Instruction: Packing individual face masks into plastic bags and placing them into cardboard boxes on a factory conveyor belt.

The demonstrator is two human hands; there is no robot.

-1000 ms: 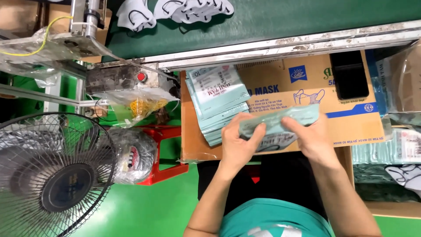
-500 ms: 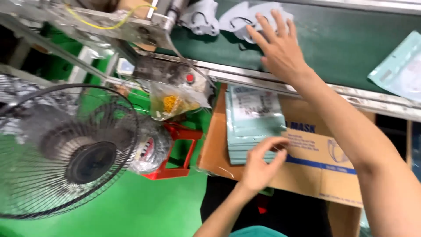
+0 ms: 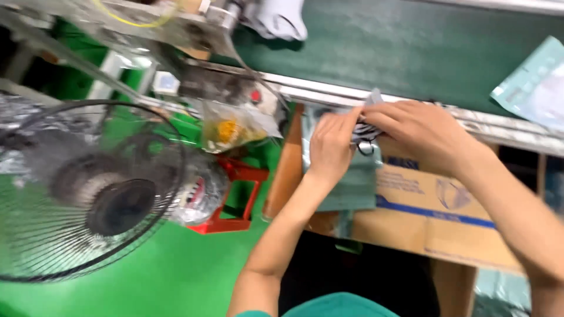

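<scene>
A: Largest first? Dark green conveyor belt [image 3: 411, 47], flat and matte, edged by a pale metal rail, running just above the cardboard box [image 3: 435, 211].

B: Next, round wire-cage fan [image 3: 88, 188], well left of the box. Black hub, thin metal spokes, blurred.

A: Then the box itself: brown corrugated card, flat on top, blue stripe and a printed mask drawing on its face. Serving as a counter.

B: Holding what?

A: Stack of teal flat pouches [image 3: 346, 182], smooth plastic film, lying on the box's left part.

B: Hands?

A: Left hand [image 3: 332, 147] and right hand [image 3: 420, 135] together over the box's upper left edge, fingers pinched narrow on one small mask [image 3: 365, 130], white with dark stripes, soft fabric, black ear loop dangling. Mask right above the pouch stack.

B: Smaller bits?

A: Red metal frame [image 3: 235, 196] left of the box, angular. Clear crinkled plastic bag [image 3: 235, 126] up and left of the box, something yellow inside. One more teal pouch [image 3: 531, 85] on the belt, up and right of the box. White mask pieces [image 3: 276, 20] on the belt, far upper left of the box.
</scene>
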